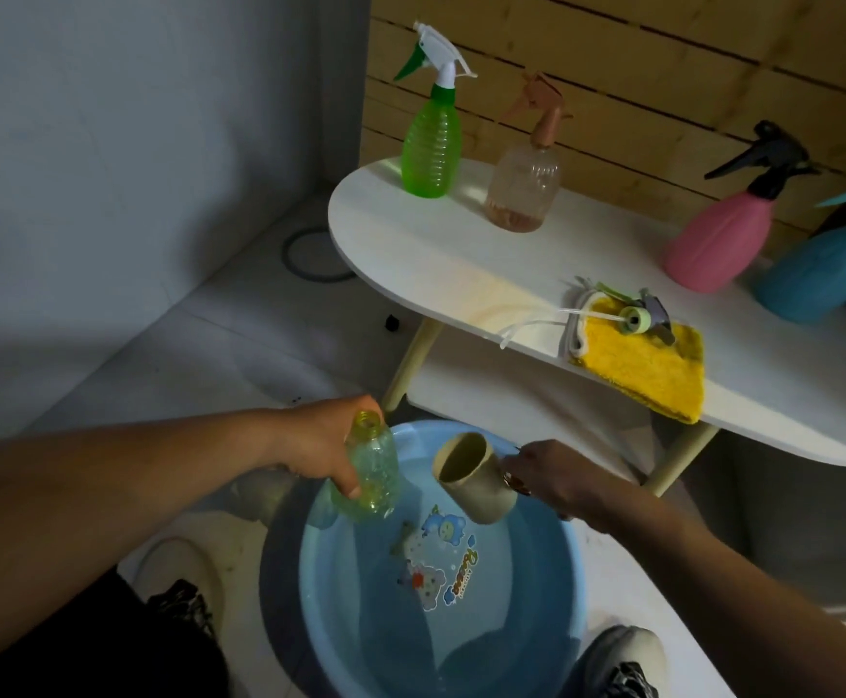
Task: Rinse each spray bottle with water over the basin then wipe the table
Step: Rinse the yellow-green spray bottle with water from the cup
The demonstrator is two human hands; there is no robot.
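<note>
Over the round blue plastic basin (pixel 551 571) at lower centre, the left hand (pixel 317 448) grips a ribbed clear-yellow bottle (pixel 373 476); the right hand (pixel 544 476) holds a beige cup (pixel 471 478) by its handle.

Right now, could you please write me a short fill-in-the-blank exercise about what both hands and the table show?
1. The left hand holds a yellow bottle without its ____.
2. The right hand grips a beige ____ over the blue basin.
3. The removed sprayer head lies on the ____ cloth.

Missing words: sprayer head; cup; yellow
</note>
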